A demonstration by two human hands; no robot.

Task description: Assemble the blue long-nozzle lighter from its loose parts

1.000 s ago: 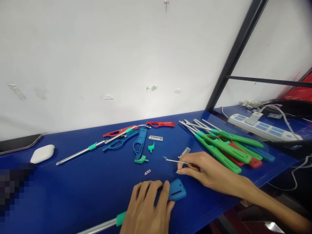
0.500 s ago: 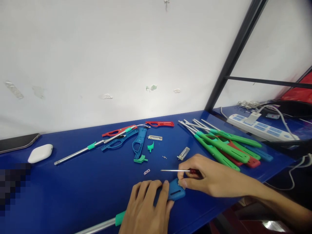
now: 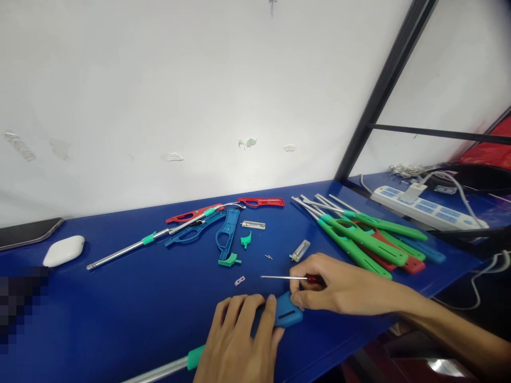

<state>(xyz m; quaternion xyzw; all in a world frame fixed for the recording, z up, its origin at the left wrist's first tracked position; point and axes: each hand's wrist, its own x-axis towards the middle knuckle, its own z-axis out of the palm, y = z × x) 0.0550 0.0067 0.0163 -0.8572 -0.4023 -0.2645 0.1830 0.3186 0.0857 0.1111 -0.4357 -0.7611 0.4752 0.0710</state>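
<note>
A blue gas lighter (image 3: 288, 313) with a long metal tube (image 3: 159, 372) and a green collar lies at the front of the table. Over its middle, my left hand (image 3: 241, 335) is closed and presses it down, hiding most of the handle. My right hand (image 3: 331, 287) is curled round a screwdriver (image 3: 284, 277) with a red handle, whose shaft points left above the table. The thumb and fingertips of that hand touch the upper right corner of the lighter's handle; whether they pinch something small there cannot be made out. A small pink plate (image 3: 239, 281) lies just beyond.
Blue half-shells (image 3: 227, 234), red half-shells (image 3: 261, 202), green triggers (image 3: 246, 239), clear fuel tanks (image 3: 299, 250) and small screws (image 3: 269, 257) lie behind my hands. Several whole lighters (image 3: 371, 239) are piled right. A white earbud case (image 3: 64, 250), a phone (image 3: 30, 233) and a power strip (image 3: 427, 205) stand farther out.
Almost nothing differs. The whole view has shifted very slightly left, and both hands keep their places on the lighter.
</note>
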